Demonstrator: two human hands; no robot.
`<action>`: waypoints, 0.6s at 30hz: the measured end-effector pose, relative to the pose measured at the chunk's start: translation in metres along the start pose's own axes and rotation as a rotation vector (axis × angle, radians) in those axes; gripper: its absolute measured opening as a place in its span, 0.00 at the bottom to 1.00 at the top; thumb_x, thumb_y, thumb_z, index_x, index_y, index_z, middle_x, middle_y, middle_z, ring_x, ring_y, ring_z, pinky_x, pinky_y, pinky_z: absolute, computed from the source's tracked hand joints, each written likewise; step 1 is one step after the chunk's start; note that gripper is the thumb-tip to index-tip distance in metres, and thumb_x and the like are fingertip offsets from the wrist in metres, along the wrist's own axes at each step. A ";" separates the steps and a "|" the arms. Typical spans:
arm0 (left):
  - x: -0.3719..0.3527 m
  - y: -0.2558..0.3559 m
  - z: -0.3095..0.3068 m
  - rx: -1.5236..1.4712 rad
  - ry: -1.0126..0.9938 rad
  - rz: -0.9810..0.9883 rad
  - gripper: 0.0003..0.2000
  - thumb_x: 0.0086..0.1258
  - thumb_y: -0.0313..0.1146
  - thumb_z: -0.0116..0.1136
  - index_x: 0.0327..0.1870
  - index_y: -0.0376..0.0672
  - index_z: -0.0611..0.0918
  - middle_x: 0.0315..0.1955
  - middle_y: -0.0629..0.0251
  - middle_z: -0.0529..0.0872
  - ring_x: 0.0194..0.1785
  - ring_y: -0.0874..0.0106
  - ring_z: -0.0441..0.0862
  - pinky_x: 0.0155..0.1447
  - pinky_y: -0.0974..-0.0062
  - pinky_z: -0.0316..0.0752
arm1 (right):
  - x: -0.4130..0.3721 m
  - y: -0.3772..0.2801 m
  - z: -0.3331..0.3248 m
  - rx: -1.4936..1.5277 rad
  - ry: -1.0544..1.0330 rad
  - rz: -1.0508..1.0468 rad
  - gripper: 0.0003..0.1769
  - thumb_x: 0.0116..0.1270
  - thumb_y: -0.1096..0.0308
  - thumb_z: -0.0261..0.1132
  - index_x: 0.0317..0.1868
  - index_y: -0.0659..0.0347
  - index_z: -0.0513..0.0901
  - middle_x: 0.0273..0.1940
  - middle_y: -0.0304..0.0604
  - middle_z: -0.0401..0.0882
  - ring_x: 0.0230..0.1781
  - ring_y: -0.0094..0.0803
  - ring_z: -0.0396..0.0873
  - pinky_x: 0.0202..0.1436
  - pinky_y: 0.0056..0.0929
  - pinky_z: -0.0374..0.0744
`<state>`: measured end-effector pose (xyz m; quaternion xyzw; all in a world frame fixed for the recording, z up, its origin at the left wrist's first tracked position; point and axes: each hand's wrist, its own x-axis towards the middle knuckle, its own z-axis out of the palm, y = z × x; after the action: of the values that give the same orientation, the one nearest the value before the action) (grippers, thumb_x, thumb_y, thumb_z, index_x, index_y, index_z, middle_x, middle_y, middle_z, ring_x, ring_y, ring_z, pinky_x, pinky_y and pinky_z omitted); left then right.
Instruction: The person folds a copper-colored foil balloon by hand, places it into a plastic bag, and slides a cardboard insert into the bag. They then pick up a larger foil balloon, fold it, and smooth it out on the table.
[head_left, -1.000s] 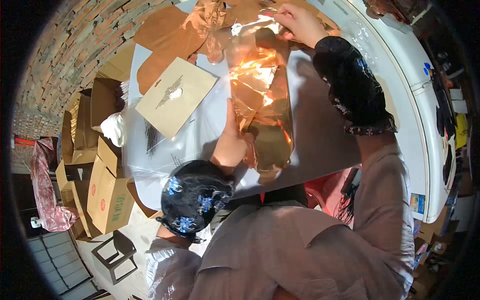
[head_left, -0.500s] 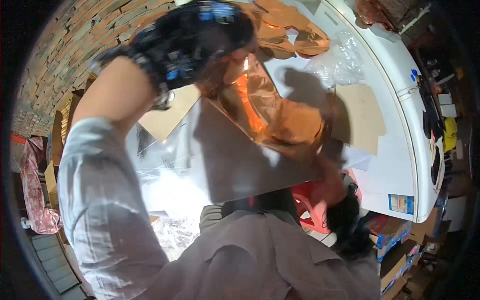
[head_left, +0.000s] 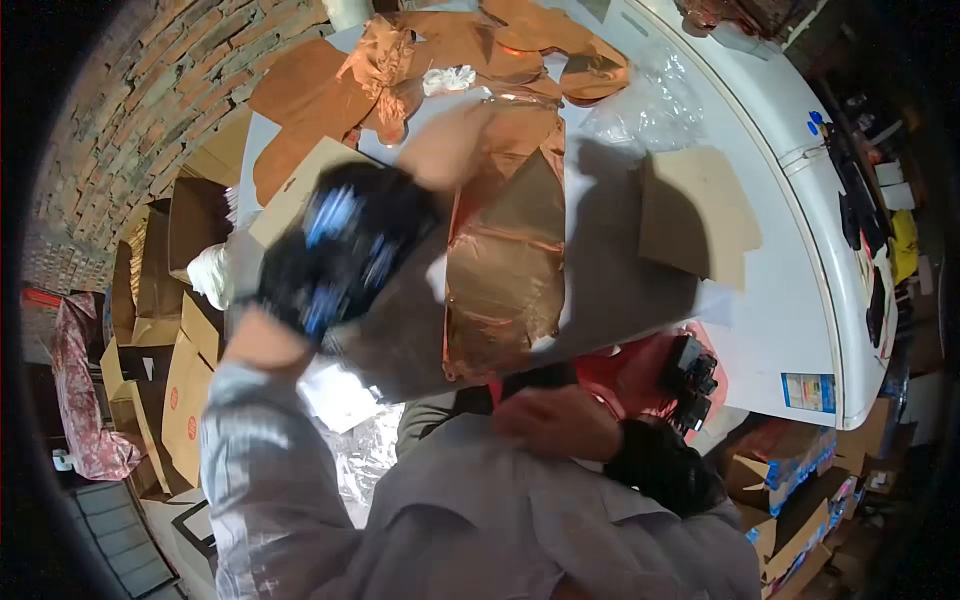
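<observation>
A long, shiny copper-coloured foil piece (head_left: 505, 260), creased and roughly rectangular, lies lengthwise toward me on the table. My left hand (head_left: 448, 148) is at its far left end, with a dark sequined cuff around the wrist. Those fingers are smeared by motion, so any grip on the foil cannot be made out. My right hand (head_left: 560, 425) is low by the table's near edge, in front of my body and apart from the foil. Its fingers are blurred too.
More copper foil pieces (head_left: 315, 90) and a small white crumpled scrap (head_left: 448, 79) lie at the back. Clear plastic (head_left: 655, 100) and a cardboard sheet (head_left: 695, 215) are on the right. Cardboard boxes (head_left: 185, 395) stand left; a red stool (head_left: 630, 375) is below the near edge.
The foil has gone from bunched and raised to lying straight on the table. My left hand has moved down and left; my right hand has drawn back toward my body.
</observation>
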<state>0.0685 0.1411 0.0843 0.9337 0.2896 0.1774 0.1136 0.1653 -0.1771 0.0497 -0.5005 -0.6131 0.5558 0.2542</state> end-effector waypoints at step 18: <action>-0.103 0.025 0.037 -0.207 -0.160 -0.580 0.26 0.65 0.46 0.61 0.56 0.35 0.75 0.48 0.47 0.82 0.53 0.52 0.80 0.58 0.61 0.74 | 0.088 0.047 -0.091 -0.744 0.718 -0.398 0.15 0.64 0.70 0.61 0.50 0.62 0.78 0.51 0.46 0.77 0.52 0.45 0.74 0.58 0.38 0.71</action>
<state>0.0167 0.0568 0.0311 0.8066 0.5142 0.0922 0.2765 0.2274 -0.0644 0.0076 -0.5892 -0.7256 0.0376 0.3535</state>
